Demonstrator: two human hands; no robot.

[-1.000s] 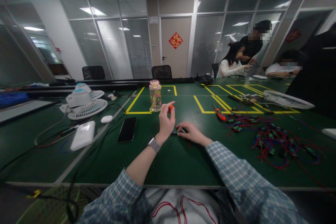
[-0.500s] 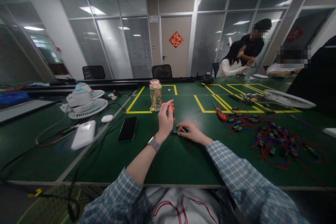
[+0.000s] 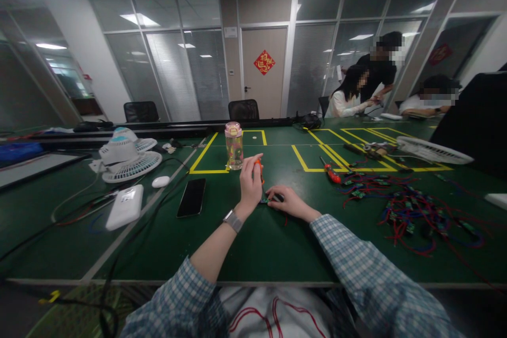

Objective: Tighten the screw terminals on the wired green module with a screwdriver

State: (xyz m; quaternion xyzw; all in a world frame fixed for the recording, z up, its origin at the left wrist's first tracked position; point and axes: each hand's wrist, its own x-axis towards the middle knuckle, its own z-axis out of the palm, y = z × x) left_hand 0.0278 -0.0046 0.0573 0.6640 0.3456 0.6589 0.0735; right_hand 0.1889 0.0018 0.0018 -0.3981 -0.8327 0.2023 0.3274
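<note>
My left hand [image 3: 249,186], with a watch on its wrist, is wrapped round the orange handle of a screwdriver [image 3: 258,163]. The tool stands nearly upright, its shaft pointing down at a small green circuit board [image 3: 264,201] on the table. Fingers of my right hand [image 3: 291,203] pinch the board's right side. A short red wire shows below that hand. Where exactly the tip meets the board is too small to make out. Just behind my left hand stands a pink-lidded clear bottle [image 3: 233,150].
On the green table [image 3: 253,253], a black phone [image 3: 191,197], a white power bank [image 3: 124,207] and a fan [image 3: 132,163] lie left. To the right are a red screwdriver [image 3: 332,174] and a tangle of wired boards [image 3: 412,211]. Several people are at the far right.
Both hands keep nearly the same pose at the board. The camera view has shifted slightly. At the far right, the people's heads and hands have moved a little.
</note>
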